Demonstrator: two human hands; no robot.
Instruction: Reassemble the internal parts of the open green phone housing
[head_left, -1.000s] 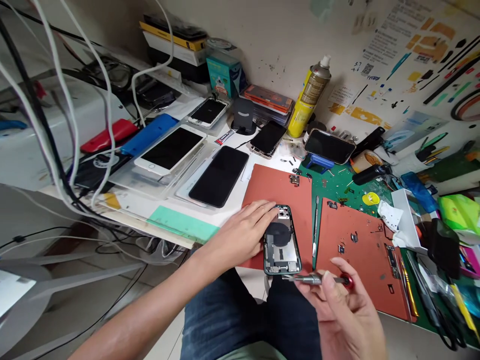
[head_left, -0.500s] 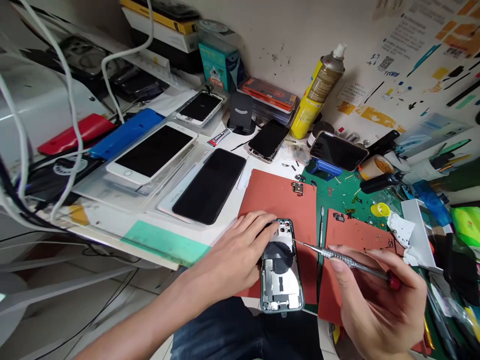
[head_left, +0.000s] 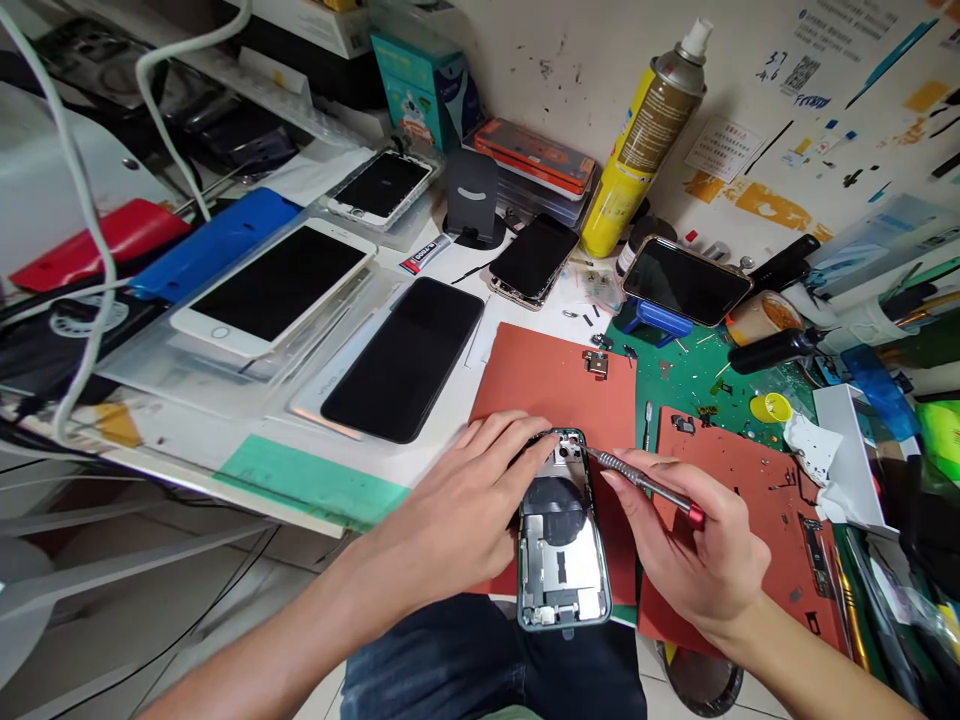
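Observation:
An opened phone housing [head_left: 564, 560], with a black round pad and silver inner parts showing, lies partly over the near edge of a red-brown mat [head_left: 547, 370]. My left hand [head_left: 480, 490] grips its upper left side, fingers reaching to the camera openings. In my right hand [head_left: 697, 530] is a thin metal tool [head_left: 645, 478] with a red end, pinched between thumb and fingers. Its tip is at the upper right of the housing, beside the camera openings. A small metal part [head_left: 596, 363] sits near the mat's top right corner.
A dark phone [head_left: 409, 360] and a white phone [head_left: 277, 285] lie at the left. Behind stand a yellow spray can [head_left: 637, 140] and a phone on a blue stand [head_left: 686, 282]. A second red-brown mat [head_left: 742, 530] with small parts is at the right.
My right hand has moved left and up, closer to the housing, and the tool tip is now higher, near the camera openings. The view has shifted slightly.

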